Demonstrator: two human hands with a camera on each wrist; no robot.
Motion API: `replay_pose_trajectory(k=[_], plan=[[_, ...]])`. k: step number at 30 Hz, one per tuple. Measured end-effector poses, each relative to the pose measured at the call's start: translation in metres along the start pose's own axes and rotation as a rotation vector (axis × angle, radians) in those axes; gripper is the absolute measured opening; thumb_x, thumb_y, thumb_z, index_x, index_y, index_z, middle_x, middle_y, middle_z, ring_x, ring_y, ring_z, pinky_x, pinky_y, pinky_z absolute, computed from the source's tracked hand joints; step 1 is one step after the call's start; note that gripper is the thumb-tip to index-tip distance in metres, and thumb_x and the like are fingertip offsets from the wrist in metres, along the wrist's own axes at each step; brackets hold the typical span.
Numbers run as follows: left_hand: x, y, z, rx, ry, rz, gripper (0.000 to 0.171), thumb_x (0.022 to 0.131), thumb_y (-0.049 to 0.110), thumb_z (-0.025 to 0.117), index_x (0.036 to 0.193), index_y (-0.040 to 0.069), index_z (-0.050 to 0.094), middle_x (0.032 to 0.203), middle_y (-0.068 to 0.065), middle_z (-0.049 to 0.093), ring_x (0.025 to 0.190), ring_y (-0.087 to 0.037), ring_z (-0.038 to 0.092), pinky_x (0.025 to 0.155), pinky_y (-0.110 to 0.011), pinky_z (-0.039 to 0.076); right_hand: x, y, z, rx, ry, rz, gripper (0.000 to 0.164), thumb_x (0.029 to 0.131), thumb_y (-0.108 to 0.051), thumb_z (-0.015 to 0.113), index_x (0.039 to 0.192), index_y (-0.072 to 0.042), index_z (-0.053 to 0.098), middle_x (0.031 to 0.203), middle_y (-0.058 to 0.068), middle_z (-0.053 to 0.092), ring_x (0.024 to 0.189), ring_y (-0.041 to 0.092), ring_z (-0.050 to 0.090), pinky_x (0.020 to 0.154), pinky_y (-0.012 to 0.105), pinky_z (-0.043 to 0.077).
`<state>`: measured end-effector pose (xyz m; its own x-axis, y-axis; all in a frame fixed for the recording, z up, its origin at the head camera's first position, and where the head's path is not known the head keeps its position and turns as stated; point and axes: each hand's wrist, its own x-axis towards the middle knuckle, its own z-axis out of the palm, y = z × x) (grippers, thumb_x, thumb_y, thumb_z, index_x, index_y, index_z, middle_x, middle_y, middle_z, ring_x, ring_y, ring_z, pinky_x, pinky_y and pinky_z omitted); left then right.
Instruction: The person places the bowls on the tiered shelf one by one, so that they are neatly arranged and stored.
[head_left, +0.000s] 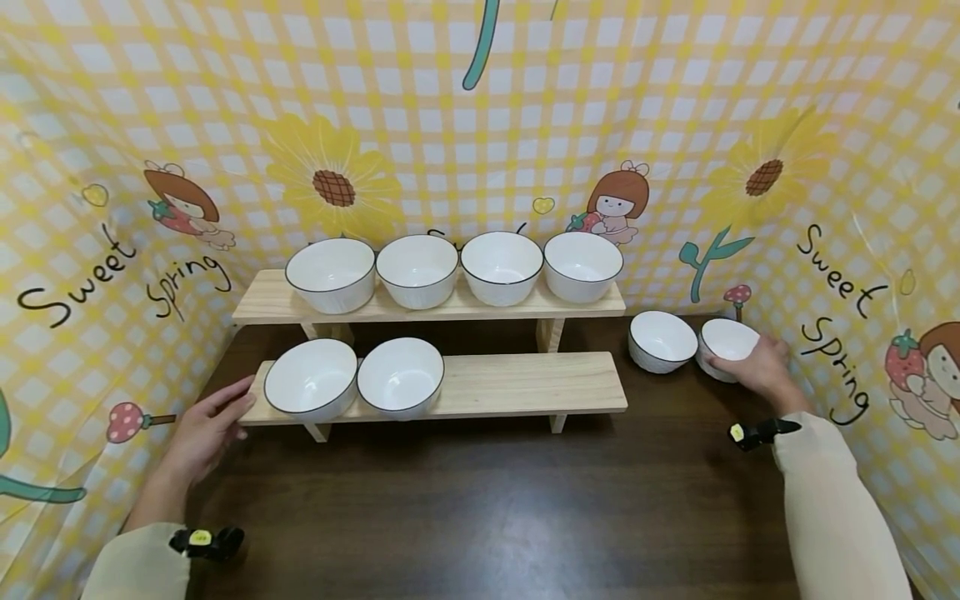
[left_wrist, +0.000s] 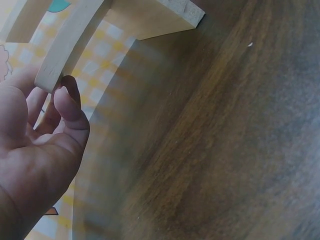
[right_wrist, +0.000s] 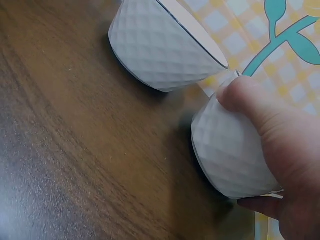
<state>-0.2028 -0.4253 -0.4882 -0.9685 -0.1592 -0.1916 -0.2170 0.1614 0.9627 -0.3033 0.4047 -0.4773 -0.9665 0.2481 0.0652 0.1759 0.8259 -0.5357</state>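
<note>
At the far right my right hand [head_left: 757, 367] grips a small white bowl [head_left: 727, 342]. Its thumb lies at the rim, and the bowl's quilted outer wall [right_wrist: 230, 145] shows in the right wrist view. A matching bowl [head_left: 662, 342] stands just to its left on the table. My left hand [head_left: 206, 433] pinches the left end of the lower wooden shelf board [head_left: 525, 383]; the left wrist view shows thumb and fingers at the board's end [left_wrist: 52, 70]. Two larger white bowls with dark rims, one at the left [head_left: 311, 379] and one beside it [head_left: 401, 377], sit on this lower board.
The upper wooden shelf [head_left: 450, 313] carries several white bowls in a row, the leftmost one [head_left: 330, 275] near its left end. A dark brown wooden table [head_left: 480, 500] lies underneath. Yellow checked cloth [head_left: 480, 142] hangs behind and on both sides, close to both hands.
</note>
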Motion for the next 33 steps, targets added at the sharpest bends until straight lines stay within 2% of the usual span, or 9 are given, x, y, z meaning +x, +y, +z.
replay_pose_trajectory(k=[10,16,20,26,33], plan=[[0.000,-0.002,0.001,-0.043,-0.007,0.013,0.064,0.096,0.037,0.071,0.154,0.022,0.048,0.109,0.025,0.058,0.072,-0.012,0.060,0.061,-0.023,0.054,-0.011,0.009,-0.007,-0.013,0.031,-0.058,0.095,0.078,-0.032,0.080,0.134,0.028,0.032,0.123,0.047,0.035,0.116,0.058,0.031,0.094,0.065,0.038],[-0.002,-0.002,0.001,-0.122,-0.029,0.053,0.050,0.099,0.027,0.070,0.147,0.029,0.057,0.107,0.026,0.062,0.068,-0.011,0.060,0.058,-0.023,0.054,-0.019,0.014,-0.014,-0.007,0.012,-0.111,0.098,0.078,-0.029,0.083,0.138,0.026,0.028,0.128,0.047,0.028,0.113,0.057,0.034,0.091,0.066,0.039],[-0.003,0.000,0.001,-0.152,-0.040,0.056,0.047,0.099,0.024,0.069,0.145,0.029,0.059,0.106,0.026,0.064,0.068,-0.011,0.061,0.058,-0.023,0.055,-0.024,0.012,-0.019,0.005,0.012,-0.164,0.097,0.077,-0.027,0.085,0.139,0.024,0.030,0.127,0.046,0.031,0.115,0.057,0.032,0.089,0.066,0.038],[-0.003,-0.001,0.000,-0.128,-0.040,0.052,0.047,0.099,0.027,0.070,0.144,0.031,0.060,0.106,0.026,0.063,0.069,-0.010,0.061,0.059,-0.023,0.055,-0.033,0.003,-0.026,0.025,0.030,-0.261,0.098,0.070,-0.021,0.089,0.140,0.019,0.033,0.129,0.045,0.029,0.115,0.058,0.032,0.087,0.068,0.037],[-0.003,-0.001,0.000,-0.156,-0.043,0.061,0.044,0.098,0.026,0.071,0.141,0.031,0.063,0.106,0.023,0.066,0.068,-0.010,0.061,0.059,-0.023,0.055,-0.049,-0.022,-0.038,0.017,0.028,-0.366,0.101,0.066,-0.018,0.090,0.143,0.016,0.034,0.128,0.042,0.031,0.115,0.055,0.034,0.084,0.068,0.038]])
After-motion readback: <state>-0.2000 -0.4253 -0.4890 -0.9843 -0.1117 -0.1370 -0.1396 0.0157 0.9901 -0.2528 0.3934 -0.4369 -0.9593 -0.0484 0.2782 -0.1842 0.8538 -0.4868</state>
